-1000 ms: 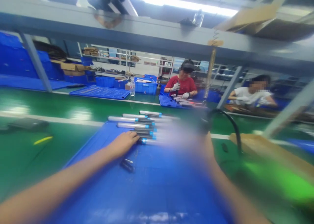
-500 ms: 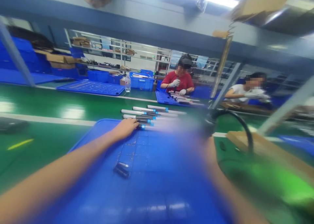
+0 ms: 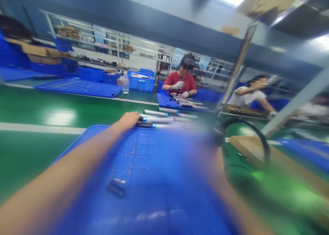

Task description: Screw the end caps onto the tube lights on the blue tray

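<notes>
Several silver tubes [image 3: 164, 119] with blue bands and black ends lie side by side at the far edge of a blue tray [image 3: 154, 169]. My left hand [image 3: 130, 120] is closed over the black ends at their left side. My right hand [image 3: 214, 152] is smeared by motion, around the lower part of a dark tool [image 3: 219, 132] that hangs under a coiled spring and has a thick black cable. A small dark object [image 3: 117, 188] and a scatter of tiny bits lie on the tray.
Across the green table [image 3: 59, 115], a person in red [image 3: 181, 82] works over a tray of similar tubes. Another person in white [image 3: 253, 96] sits farther right. A clear bottle [image 3: 125, 83] stands near a blue bin [image 3: 141, 82]. Cardboard [image 3: 246, 151] lies to the right.
The camera view has shifted, so the far scene sits farther left. The tubes by my left hand lie closer together. The person in white has raised one arm and stretched the other out.
</notes>
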Motion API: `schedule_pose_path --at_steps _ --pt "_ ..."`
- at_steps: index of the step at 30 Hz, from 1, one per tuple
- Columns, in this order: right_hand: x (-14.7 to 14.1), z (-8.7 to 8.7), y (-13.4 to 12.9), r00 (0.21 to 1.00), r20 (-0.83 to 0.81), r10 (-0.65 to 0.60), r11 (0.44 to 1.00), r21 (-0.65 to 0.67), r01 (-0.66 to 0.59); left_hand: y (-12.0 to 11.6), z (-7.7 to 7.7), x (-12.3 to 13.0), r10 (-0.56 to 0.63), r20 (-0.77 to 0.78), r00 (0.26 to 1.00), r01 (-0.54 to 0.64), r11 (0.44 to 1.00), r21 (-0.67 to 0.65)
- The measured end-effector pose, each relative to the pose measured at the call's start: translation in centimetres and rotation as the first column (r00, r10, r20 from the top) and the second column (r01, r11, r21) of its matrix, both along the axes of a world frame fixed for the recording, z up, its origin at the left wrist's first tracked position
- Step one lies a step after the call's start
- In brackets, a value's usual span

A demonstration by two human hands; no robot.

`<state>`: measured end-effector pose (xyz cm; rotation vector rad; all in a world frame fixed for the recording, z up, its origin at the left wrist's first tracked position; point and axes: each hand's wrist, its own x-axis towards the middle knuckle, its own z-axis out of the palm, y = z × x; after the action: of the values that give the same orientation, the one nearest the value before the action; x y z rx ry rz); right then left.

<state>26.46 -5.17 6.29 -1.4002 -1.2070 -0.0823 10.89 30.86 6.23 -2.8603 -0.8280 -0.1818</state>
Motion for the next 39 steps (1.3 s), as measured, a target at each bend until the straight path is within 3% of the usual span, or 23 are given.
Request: schedule_pose_path --at_steps 3,6,10,12,15,17,22,26,30,36,39 --pt "0.0 0.0 -0.2 0.999 0.016 -0.035 0.999 -0.002 0.035 0.0 0.4 1.3 -0.01 0.043 0.999 0.011 1.0 -0.025" --pt "0.0 0.3 -0.3 0.999 0.024 -0.042 0.999 0.006 0.042 -2.2 0.8 1.4 -0.086 0.109 0.99 0.092 0.994 -0.059" --pt "-0.3 1.2 -0.5 0.999 0.018 -0.046 0.998 0.035 0.045 -7.3 0.7 -2.9 -0.243 0.094 0.965 0.258 0.941 -0.219" --pt "-0.6 1.8 -0.5 0.999 0.005 -0.05 0.998 0.05 0.05 -9.7 0.8 -6.8 -0.336 0.088 0.938 0.344 0.863 -0.37" --pt "-1.0 2.4 -0.4 0.999 -0.025 -0.036 0.999 0.038 0.037 -12.7 1.3 -12.5 -0.444 0.148 0.884 0.439 0.677 -0.591" --pt "-1.3 2.5 -0.3 0.999 -0.048 0.002 1.0 0.013 -0.001 -14.2 1.5 -15.3 -0.455 0.152 0.877 0.437 0.626 -0.646" --pt "-1.5 1.9 -0.1 0.998 -0.048 0.043 0.999 0.03 -0.041 -16.7 0.5 -17.8 -0.417 0.145 0.897 0.425 0.724 -0.544" --pt "-1.3 1.4 0.2 0.996 -0.056 0.074 0.997 0.042 -0.072 -16.5 -0.7 -17.5 -0.431 0.174 0.885 0.462 0.774 -0.433" --pt "-1.1 1.1 0.4 0.992 -0.08 0.1 0.995 0.033 -0.097 -15.9 -0.7 -16.8 -0.427 0.145 0.892 0.449 0.809 -0.379" --pt "-1.3 0.7 0.5 0.988 -0.112 0.102 0.995 0.01 -0.101 -15.2 0.2 -15.7 -0.483 0.098 0.87 0.481 0.789 -0.382" --pt "-1.4 0.8 0.4 0.988 -0.109 0.112 0.994 -0.003 -0.113 -12.9 0.3 -14.8 -0.466 0.162 0.87 0.493 0.805 -0.33"
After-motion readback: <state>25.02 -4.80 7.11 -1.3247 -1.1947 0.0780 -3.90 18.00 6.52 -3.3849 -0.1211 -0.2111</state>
